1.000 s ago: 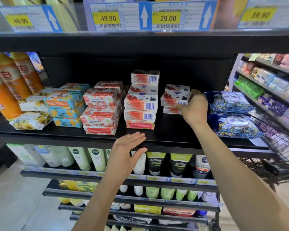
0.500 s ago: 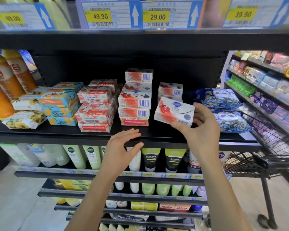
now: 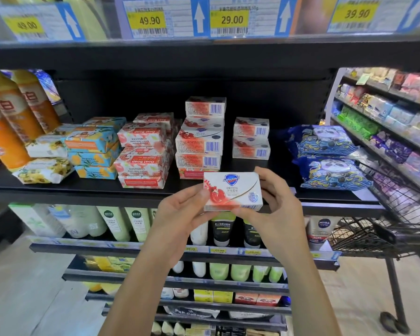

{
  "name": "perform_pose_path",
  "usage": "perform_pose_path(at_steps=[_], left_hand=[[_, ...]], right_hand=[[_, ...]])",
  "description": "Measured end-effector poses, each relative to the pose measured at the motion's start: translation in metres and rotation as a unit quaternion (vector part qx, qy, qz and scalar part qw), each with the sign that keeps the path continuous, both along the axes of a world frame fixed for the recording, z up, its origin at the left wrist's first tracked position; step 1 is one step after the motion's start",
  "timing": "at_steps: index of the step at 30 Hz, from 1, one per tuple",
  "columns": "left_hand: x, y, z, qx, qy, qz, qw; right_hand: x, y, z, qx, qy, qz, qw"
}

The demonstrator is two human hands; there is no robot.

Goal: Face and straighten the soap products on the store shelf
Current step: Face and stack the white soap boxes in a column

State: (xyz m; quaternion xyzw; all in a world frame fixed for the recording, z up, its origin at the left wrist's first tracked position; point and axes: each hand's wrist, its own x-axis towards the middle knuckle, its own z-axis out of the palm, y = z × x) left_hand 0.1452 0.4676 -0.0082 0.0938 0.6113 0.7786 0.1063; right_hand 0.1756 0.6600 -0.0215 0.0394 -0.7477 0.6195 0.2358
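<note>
I see the box [image 3: 232, 191] of soap held up in the air by both hands, just in front of the shelf [image 3: 83, 190] edge; its front faces me and it sits level, with a blue badge at the top and red fruit on its left side. The left hand [image 3: 177, 214] grips the left end; its fingers [image 3: 192, 198] are curled and clamped on that end, with the thumb on the front edge. The right hand [image 3: 279, 209] grips the right end; its fingers [image 3: 269, 180] wrap round behind the box, and the thumb presses up under the bottom edge.

Below my fingers, tubes [image 3: 220, 230] stand on a lower shelf. Just behind the left fingertips is the tall stack [image 3: 199, 146] of the same soap, with bar codes facing out; behind the right fingers is the short stack [image 3: 251, 139], two boxes high, also showing bar codes.

To the left of the left fingers sits the goat soap [image 3: 141, 156], with its words upside down; further left are the blue boxes [image 3: 92, 146], then the orange bottles [image 3: 7, 117]. To the right of the right fingers lie two panda packs [image 3: 325, 161], one behind the other; past them is a wire cart [image 3: 386, 214]. High above my fingers hang the price tags [image 3: 150, 20].
</note>
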Motion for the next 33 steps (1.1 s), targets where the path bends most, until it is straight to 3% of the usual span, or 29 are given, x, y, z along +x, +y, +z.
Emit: perform_pose_path(at_steps=[6, 11, 16, 25, 33], left_hand=[[0.003, -0.003, -0.001, 0.023, -0.018, 0.021, 0.999], [0.008, -0.004, -0.002, 0.048, -0.030, 0.025, 0.998], [0.010, -0.004, -0.001, 0.048, -0.020, 0.020, 0.998], [0.013, -0.005, 0.001, 0.042, -0.015, 0.017, 0.999], [0.014, -0.002, 0.006, 0.051, -0.073, -0.014, 0.996]], right_hand=[[0.006, -0.001, 0.001, -0.017, -0.030, 0.044, 0.998], [0.011, 0.000, 0.006, -0.144, -0.100, 0.035, 0.984], [0.011, -0.002, 0.004, -0.195, -0.120, 0.069, 0.971], [0.010, 0.001, 0.000, -0.194, -0.101, 0.078, 0.973], [0.011, 0.007, -0.006, -0.144, -0.064, 0.093, 0.983]])
